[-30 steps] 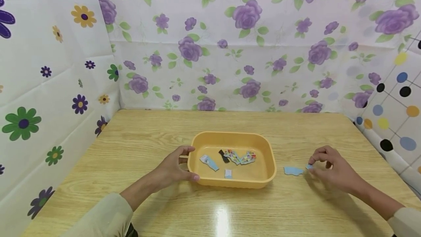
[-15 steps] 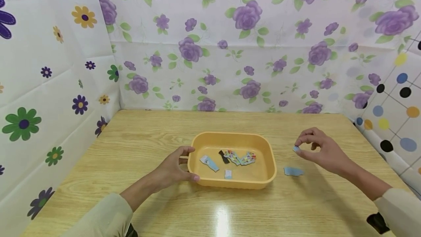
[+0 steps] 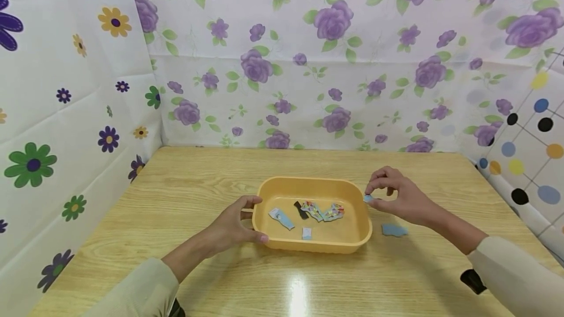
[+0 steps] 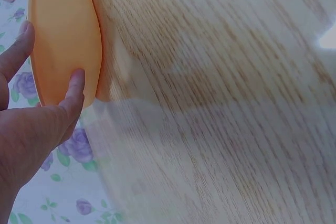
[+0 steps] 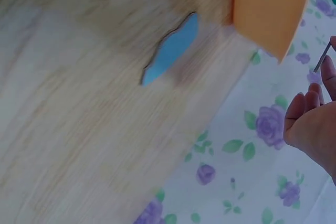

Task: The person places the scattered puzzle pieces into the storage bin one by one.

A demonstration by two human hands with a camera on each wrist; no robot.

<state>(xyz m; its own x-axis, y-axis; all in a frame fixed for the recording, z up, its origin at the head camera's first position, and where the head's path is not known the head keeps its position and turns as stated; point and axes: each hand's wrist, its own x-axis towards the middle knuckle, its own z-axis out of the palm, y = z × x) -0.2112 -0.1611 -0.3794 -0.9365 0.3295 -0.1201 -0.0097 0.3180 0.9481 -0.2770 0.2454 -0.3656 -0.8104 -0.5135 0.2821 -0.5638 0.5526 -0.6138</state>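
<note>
A yellow-orange plastic tray (image 3: 315, 246) sits mid-table, and my left hand (image 3: 231, 221) grips its left end, thumb at the front corner. In the left wrist view, fingers of the left hand (image 4: 37, 124) lie against the tray's wall (image 4: 65, 35). My right hand (image 3: 401, 197) pinches a small light-blue puzzle piece (image 3: 367, 199) between thumb and finger at the tray's right rim. Seen edge-on in the right wrist view, that puzzle piece (image 5: 322, 59) looks thin. Several flat puzzle pieces lie inside the tray, among them a blue one (image 3: 282, 218), a black one (image 3: 301, 210) and a multicoloured one (image 3: 333, 213).
Right of the tray, another light-blue puzzle piece (image 3: 394, 230) with a wavy edge lies on the wooden table (image 3: 211, 175). A curtain with purple flowers (image 3: 335, 77) hangs behind the table, and patterned sheets stand at both sides.
My right hand has lifted the small blue puzzle piece off the table and carried it left to the tray's right rim. My left hand stays at the tray.
</note>
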